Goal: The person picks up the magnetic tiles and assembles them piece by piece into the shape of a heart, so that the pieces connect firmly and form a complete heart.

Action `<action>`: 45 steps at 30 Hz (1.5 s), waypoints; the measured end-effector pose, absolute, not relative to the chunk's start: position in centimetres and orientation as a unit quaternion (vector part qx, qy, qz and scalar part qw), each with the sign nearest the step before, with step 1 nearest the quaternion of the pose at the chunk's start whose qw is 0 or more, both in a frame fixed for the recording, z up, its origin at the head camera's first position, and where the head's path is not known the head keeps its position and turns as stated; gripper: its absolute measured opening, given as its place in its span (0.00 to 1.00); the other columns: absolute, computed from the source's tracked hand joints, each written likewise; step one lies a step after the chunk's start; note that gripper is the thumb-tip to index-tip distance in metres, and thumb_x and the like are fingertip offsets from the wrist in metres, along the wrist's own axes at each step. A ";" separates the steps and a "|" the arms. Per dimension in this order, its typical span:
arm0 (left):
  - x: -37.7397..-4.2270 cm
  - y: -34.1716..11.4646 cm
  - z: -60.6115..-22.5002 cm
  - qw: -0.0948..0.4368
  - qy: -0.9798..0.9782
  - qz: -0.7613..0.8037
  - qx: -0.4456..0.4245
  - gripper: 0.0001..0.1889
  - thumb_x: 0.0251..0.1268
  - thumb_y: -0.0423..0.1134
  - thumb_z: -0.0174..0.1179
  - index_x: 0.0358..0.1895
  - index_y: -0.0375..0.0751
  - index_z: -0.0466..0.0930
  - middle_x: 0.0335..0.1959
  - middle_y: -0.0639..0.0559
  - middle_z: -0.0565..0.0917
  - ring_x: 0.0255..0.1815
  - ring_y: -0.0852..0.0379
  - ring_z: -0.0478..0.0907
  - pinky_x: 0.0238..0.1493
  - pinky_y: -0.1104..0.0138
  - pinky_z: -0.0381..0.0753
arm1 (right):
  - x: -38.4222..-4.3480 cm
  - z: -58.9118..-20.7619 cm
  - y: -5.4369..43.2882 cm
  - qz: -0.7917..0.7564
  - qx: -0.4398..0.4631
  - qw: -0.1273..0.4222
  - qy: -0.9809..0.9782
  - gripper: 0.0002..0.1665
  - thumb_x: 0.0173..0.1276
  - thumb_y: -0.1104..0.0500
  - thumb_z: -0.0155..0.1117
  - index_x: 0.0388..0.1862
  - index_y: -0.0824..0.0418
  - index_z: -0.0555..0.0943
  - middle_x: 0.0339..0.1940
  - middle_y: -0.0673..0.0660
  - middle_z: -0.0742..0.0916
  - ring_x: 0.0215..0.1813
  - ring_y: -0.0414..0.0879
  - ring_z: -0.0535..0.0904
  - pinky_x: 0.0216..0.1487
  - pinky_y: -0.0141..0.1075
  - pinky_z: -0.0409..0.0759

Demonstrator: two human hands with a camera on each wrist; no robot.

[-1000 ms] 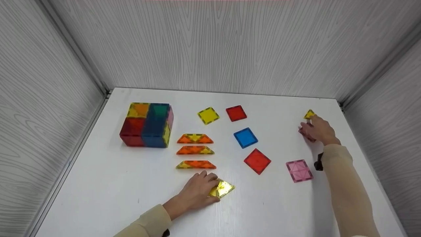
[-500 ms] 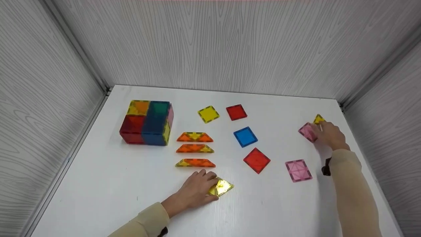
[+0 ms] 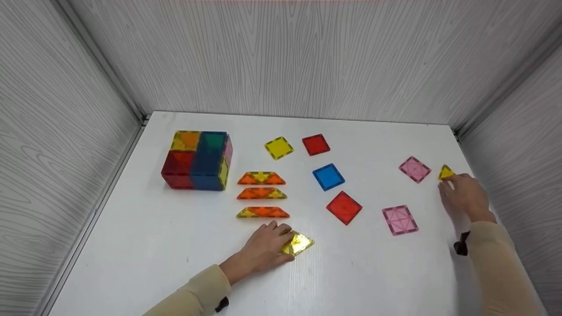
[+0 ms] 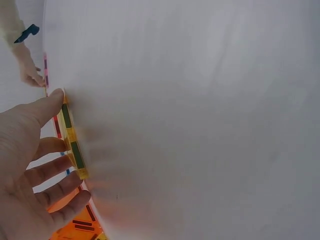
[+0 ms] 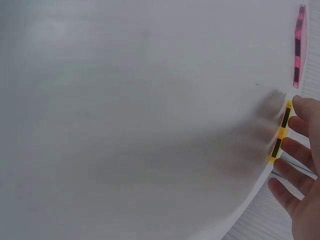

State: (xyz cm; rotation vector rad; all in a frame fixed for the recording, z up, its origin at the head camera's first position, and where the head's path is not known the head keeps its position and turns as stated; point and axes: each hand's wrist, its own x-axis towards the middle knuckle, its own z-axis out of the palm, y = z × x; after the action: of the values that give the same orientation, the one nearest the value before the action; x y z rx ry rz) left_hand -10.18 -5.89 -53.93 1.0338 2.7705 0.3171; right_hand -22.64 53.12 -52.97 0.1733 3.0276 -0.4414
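Note:
My left hand [image 3: 268, 246] pinches a shiny yellow magnetic tile [image 3: 302, 242] near the front middle of the table. Its thumb lies at the near edge and fingers at the far side; the tile's pointed end shows to the right, the rest hidden under the fingers. At the far right, my right hand [image 3: 469, 193] holds a small yellow triangle tile [image 3: 445, 171] between thumb and fingers. In the right wrist view this triangle tile [image 5: 281, 132] shows edge-on against the fingers. A pink square tile [image 3: 415, 169] lies just left of it, with another pink square tile [image 3: 400, 220] nearer me.
A block of joined coloured tiles [image 3: 195, 160] stands at the back left. Several orange-and-yellow strips [image 3: 262, 193] lie stacked in a column beside it. Flat squares are scattered mid-table: yellow [image 3: 279, 148], red [image 3: 316, 145], blue [image 3: 329, 177] and another red [image 3: 344, 207]. Walls enclose the table's back and sides.
My right hand has slid the small yellow triangle tile right and toward me, away from the far pink square, which is now uncovered. The left hand stays on its tile.

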 end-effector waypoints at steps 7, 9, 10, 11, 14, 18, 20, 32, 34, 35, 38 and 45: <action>-10.3 -6.2 -53.9 0.069 0.928 0.119 0.346 0.29 0.70 0.62 0.66 0.67 0.50 0.82 0.66 0.52 0.81 0.57 0.51 0.75 0.53 0.60 0.78 | -23.1 -52.9 52.8 -0.170 0.093 0.042 0.980 0.43 0.81 0.40 0.54 0.76 0.74 0.67 0.70 0.83 0.69 0.64 0.78 0.70 0.65 0.74 0.71; -10.3 -6.2 -53.9 0.070 0.928 0.124 0.346 0.29 0.70 0.62 0.66 0.67 0.50 0.82 0.66 0.52 0.81 0.57 0.51 0.75 0.54 0.59 0.78 | -23.5 -53.0 52.7 -0.171 0.101 0.045 0.979 0.45 0.81 0.38 0.54 0.78 0.74 0.65 0.71 0.84 0.68 0.66 0.79 0.68 0.67 0.74 0.70; -10.3 -6.2 -53.9 0.071 0.928 0.125 0.345 0.29 0.70 0.62 0.66 0.67 0.51 0.82 0.66 0.52 0.81 0.57 0.51 0.75 0.54 0.59 0.78 | -23.7 -53.1 52.8 -0.172 0.103 0.046 0.979 0.46 0.81 0.38 0.53 0.78 0.74 0.65 0.71 0.84 0.68 0.66 0.80 0.69 0.67 0.74 0.71; -10.3 -6.2 -53.9 0.073 0.927 0.128 0.344 0.29 0.70 0.62 0.66 0.67 0.51 0.82 0.66 0.52 0.81 0.57 0.51 0.74 0.54 0.59 0.78 | -23.8 -53.2 52.8 -0.173 0.105 0.046 0.978 0.46 0.81 0.37 0.53 0.78 0.73 0.65 0.69 0.83 0.69 0.66 0.79 0.69 0.66 0.73 0.72; -10.2 -6.1 -54.1 0.076 0.926 0.131 0.345 0.29 0.70 0.62 0.66 0.67 0.51 0.81 0.66 0.53 0.81 0.57 0.51 0.74 0.55 0.59 0.78 | -24.2 -53.4 53.0 -0.177 0.117 0.050 0.976 0.47 0.80 0.35 0.52 0.78 0.73 0.66 0.65 0.82 0.73 0.62 0.77 0.71 0.63 0.72 0.74; -10.2 -6.2 -54.2 0.073 0.925 0.136 0.346 0.30 0.70 0.63 0.66 0.68 0.52 0.82 0.66 0.53 0.81 0.57 0.51 0.75 0.56 0.59 0.79 | -24.3 -53.3 53.0 -0.197 0.140 0.057 0.969 0.49 0.80 0.33 0.52 0.78 0.72 0.66 0.64 0.79 0.74 0.61 0.73 0.71 0.65 0.70 0.73; -10.3 -6.2 -54.2 0.074 0.926 0.137 0.345 0.30 0.70 0.63 0.66 0.68 0.52 0.82 0.65 0.53 0.82 0.57 0.51 0.75 0.56 0.58 0.79 | -24.3 -53.3 53.0 -0.204 0.145 0.056 0.967 0.49 0.79 0.33 0.52 0.78 0.72 0.67 0.65 0.78 0.75 0.60 0.72 0.72 0.66 0.69 0.73; -10.6 -6.0 -54.0 0.084 0.925 0.154 0.336 0.29 0.67 0.63 0.68 0.64 0.50 0.85 0.61 0.53 0.83 0.56 0.51 0.76 0.56 0.59 0.80 | -21.0 -52.6 52.6 -0.194 0.118 0.046 0.973 0.48 0.78 0.35 0.58 0.75 0.74 0.69 0.64 0.80 0.75 0.60 0.74 0.73 0.68 0.71 0.74; -10.7 -6.0 -54.1 0.087 0.925 0.158 0.336 0.29 0.67 0.63 0.68 0.64 0.50 0.85 0.60 0.53 0.84 0.56 0.52 0.77 0.56 0.59 0.80 | -20.4 -52.3 52.4 -0.195 0.115 0.042 0.973 0.49 0.78 0.34 0.58 0.75 0.74 0.69 0.65 0.81 0.74 0.61 0.75 0.73 0.68 0.71 0.74; -10.7 -6.0 -54.1 0.089 0.924 0.159 0.336 0.29 0.67 0.63 0.69 0.64 0.50 0.85 0.60 0.53 0.84 0.55 0.52 0.77 0.56 0.59 0.80 | -20.2 -52.2 52.2 -0.195 0.113 0.040 0.973 0.49 0.77 0.33 0.58 0.75 0.74 0.69 0.66 0.82 0.74 0.61 0.76 0.73 0.68 0.71 0.74; -10.8 -6.1 -54.2 0.091 0.924 0.164 0.333 0.29 0.67 0.63 0.68 0.64 0.51 0.84 0.60 0.54 0.84 0.55 0.53 0.77 0.56 0.59 0.80 | -19.3 -51.6 51.5 -0.196 0.098 0.026 0.975 0.49 0.77 0.33 0.59 0.74 0.74 0.70 0.67 0.82 0.74 0.61 0.76 0.74 0.65 0.71 0.76; -10.8 -6.4 -54.2 0.072 0.923 0.176 0.334 0.29 0.65 0.61 0.71 0.62 0.48 0.85 0.59 0.54 0.84 0.53 0.53 0.76 0.55 0.59 0.79 | -18.0 -50.4 48.4 -0.185 -0.010 -0.096 0.978 0.34 0.73 0.46 0.72 0.62 0.73 0.82 0.56 0.80 0.83 0.51 0.74 0.82 0.50 0.67 0.81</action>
State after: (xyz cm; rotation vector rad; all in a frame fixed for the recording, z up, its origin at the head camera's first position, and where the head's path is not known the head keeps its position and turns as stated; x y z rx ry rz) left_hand -10.75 -6.44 -54.25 1.0049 2.7733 0.5285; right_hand -17.95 48.44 -50.45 -0.0325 3.2763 -0.6194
